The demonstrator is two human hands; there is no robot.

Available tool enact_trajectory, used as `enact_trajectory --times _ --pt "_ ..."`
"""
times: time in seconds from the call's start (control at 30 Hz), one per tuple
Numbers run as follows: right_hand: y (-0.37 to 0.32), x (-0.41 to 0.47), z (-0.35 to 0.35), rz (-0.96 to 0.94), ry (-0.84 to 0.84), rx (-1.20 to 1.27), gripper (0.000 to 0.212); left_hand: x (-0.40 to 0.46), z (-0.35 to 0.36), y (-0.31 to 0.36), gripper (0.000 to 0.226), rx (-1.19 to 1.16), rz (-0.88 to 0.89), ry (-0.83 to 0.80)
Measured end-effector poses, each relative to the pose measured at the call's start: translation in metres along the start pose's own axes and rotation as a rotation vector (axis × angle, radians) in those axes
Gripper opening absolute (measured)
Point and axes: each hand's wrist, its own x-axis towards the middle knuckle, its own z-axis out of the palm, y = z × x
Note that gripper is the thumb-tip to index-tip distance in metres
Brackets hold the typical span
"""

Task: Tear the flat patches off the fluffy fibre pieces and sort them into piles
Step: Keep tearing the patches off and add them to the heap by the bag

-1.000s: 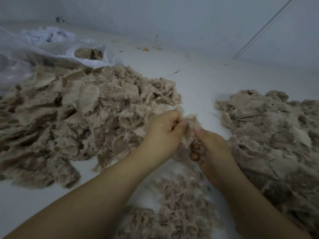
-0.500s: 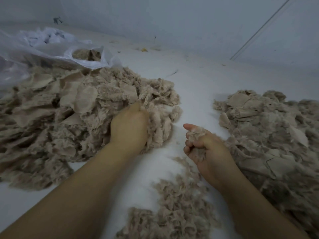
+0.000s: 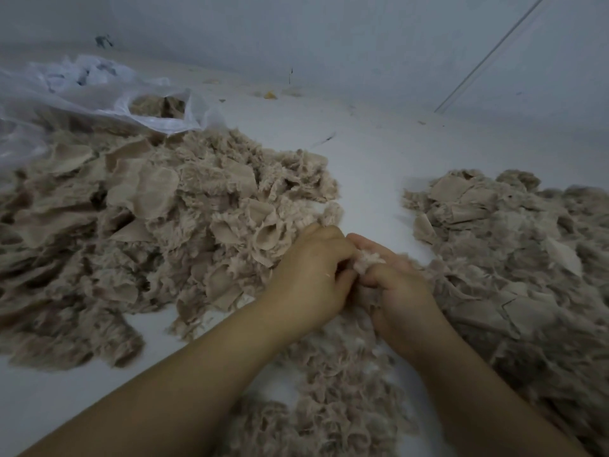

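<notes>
A small tuft of beige fluffy fibre (image 3: pixel 365 260) is pinched between my left hand (image 3: pixel 309 275) and my right hand (image 3: pixel 395 291), which meet in the middle of the white surface. A big heap of fluffy pieces with flat patches (image 3: pixel 158 232) lies to the left, touching my left hand's far side. A second heap with many flat patches (image 3: pixel 514 245) lies to the right. A loose pile of fluffy fibre (image 3: pixel 336 390) sits below my hands, partly hidden by my forearms.
A crumpled clear plastic bag (image 3: pixel 99 94) holding more beige fibre lies at the back left. The white surface (image 3: pixel 369 166) shows between the heaps and runs to a pale wall behind. Small scraps lie near the wall (image 3: pixel 270 94).
My left hand left the left heap and came back to the middle with a piece. Both hands have now closed together on the tuft.
</notes>
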Motion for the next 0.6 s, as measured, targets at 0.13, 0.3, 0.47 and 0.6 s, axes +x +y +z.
enact_trajectory --times 0.13,0.3,0.47,0.6 --pt "0.0009 -0.0045 0.0028 -0.089 -0.02 -0.076 0.035 0.0046 -0.0001 0.0 0.021 -0.389 -0.315 0.081" --pt "-0.0003 -0.0021 -0.0004 -0.083 0.066 -0.042 0.039 0.0054 -0.0003 -0.0003 0.023 -0.703 -0.516 0.084" --pt "0.0014 -0.0017 -0.0018 -0.147 0.095 -0.057 0.03 0.0031 0.0013 -0.0017 0.011 -0.659 -0.481 0.119" --pt "0.0016 -0.0034 -0.0001 -0.161 0.048 -0.121 0.02 0.0012 -0.0004 -0.0015 0.029 -0.745 -0.39 0.091"
